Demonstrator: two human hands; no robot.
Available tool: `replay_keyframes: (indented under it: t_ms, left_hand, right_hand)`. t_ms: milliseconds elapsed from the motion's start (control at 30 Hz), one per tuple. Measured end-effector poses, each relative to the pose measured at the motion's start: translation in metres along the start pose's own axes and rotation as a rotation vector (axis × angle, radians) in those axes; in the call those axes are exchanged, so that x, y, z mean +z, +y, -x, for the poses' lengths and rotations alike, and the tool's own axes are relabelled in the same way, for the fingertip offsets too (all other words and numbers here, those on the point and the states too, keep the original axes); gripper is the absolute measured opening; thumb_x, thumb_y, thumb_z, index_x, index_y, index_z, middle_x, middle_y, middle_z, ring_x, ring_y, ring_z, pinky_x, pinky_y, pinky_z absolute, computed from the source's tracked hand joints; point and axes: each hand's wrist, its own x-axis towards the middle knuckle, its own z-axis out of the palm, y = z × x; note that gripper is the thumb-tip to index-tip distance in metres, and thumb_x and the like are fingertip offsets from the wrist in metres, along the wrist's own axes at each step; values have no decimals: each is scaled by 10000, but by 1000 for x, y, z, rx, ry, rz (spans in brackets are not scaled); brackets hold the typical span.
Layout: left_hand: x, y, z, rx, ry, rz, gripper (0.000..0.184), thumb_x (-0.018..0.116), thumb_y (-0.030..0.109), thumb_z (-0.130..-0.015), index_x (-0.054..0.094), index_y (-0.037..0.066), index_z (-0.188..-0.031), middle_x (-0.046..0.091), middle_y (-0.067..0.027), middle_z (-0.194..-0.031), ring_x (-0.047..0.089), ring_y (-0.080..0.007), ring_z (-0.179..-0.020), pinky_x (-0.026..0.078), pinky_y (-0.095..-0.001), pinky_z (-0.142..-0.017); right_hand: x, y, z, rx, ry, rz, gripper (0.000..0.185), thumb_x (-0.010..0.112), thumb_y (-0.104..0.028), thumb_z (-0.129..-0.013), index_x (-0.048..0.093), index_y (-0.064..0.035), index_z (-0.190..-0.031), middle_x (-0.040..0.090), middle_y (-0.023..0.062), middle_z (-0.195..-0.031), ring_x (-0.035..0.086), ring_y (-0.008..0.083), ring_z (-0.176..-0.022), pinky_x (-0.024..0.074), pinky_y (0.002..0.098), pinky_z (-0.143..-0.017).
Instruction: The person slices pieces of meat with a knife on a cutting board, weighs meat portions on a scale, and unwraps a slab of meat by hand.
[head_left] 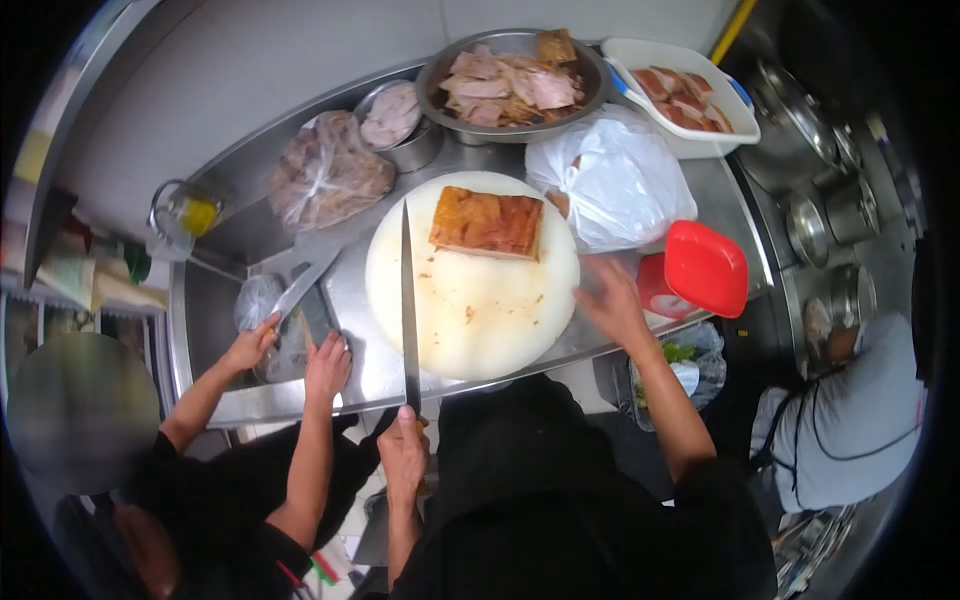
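The steel counter [350, 395] runs along a pale wall [270, 70]; at its left end a co-worker [215, 520] in dark clothes grips a shorter knife [307, 284]. Next come a tied bag [332, 172] of meat, a small pot [415, 155] with more meat, the round white board [480, 315] and, behind it, a wide bowl [515, 133] of cut meat. Farther right are a white bag [635, 175], a tray [700, 149] of pieces and a red tub [708, 270], then metal pots [785, 150] and a person in grey [850, 425]. The left hand [403, 452] is closed round the handle of the long knife [408, 300], its blade over the board's left part. The meat slab [487, 222] lies on the board's far half, just right of the blade, beyond both hands and between them from side to side, apart from each. The right hand [613, 303] is open, fingers spread at the board's right edge; whether they touch it I cannot tell.
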Motion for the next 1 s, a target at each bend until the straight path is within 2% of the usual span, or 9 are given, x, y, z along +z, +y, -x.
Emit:
replay_keyframes:
  t_ms: [67,167,367,467,600,700,800,900,1000]
  left_hand:
    - [1,-11,8,-19,35,-21,689,426,554,-1052,667,-42,-804,473,-28,-498,469,-109,-459,346,-296,-467]
    - [4,-23,21,-49,73,-52,684,426,532,-1056,671,-48,-790,481,-59,-495,500,-154,-479,388,-339,-508]
    - [10,-36,41,-82,177,-87,684,403,504,-1062,679,-58,-789,571,-140,-589,591,-249,-599,467,-397,-637]
    - [10,-33,42,-126,205,-62,685,405,508,-1061,681,-63,-802,575,-146,-594,589,-248,-601,467,-396,-637]
    - [4,-31,40,-138,215,-52,676,413,514,-1058,676,-59,-813,577,-156,-606,583,-244,-603,465,-398,-635]
    - [3,-32,37,-145,234,-29,666,421,510,-1058,668,-58,-811,572,-159,-611,574,-238,-600,459,-401,-630]
    - [4,-37,34,-139,215,-32,666,424,507,-1058,667,-60,-804,561,-147,-604,568,-226,-599,457,-399,-624]
    - [5,-37,31,-156,195,-35,693,426,525,-1052,680,-83,-837,573,-166,-615,582,-231,-631,476,-396,-653]
    - [7,-38,29,-126,164,-87,698,419,543,-1047,685,-83,-890,645,-214,-706,640,-304,-700,494,-432,-719]
  right_hand:
    - [35,8,-63,-215,119,-6,509,735,-221,-857,594,16,-1285,618,244,-1250,557,439,-1192,454,484,-1011]
    - [72,18,-116,-59,34,61,519,706,-330,-893,608,40,-1243,616,275,-1243,519,449,-1241,440,486,-1026]
    - [79,-35,-53,267,-275,-64,607,595,-564,-947,716,30,-933,703,238,-835,697,416,-809,537,472,-735]
    - [103,-57,-4,122,-523,-492,295,754,-223,-891,677,6,-1060,706,164,-890,687,337,-803,545,398,-729]
    - [109,-80,-26,-115,-558,-198,444,802,-153,-750,659,-41,-1154,675,137,-978,655,323,-945,500,448,-854]
    - [97,-104,-65,-582,-210,131,665,838,-191,-658,589,-68,-1262,640,143,-1166,583,339,-1157,405,493,-985]
    - [126,-87,-101,-725,-293,322,805,850,-229,-565,535,-65,-1288,577,133,-1243,498,327,-1243,337,501,-1009]
    - [125,-103,-125,-518,-755,426,852,836,-271,-576,495,-22,-1315,574,160,-1252,497,324,-1230,342,495,-1022]
    - [130,-96,-117,-500,-547,361,788,844,-267,-555,520,-14,-1228,559,130,-1141,504,302,-1124,356,463,-939]
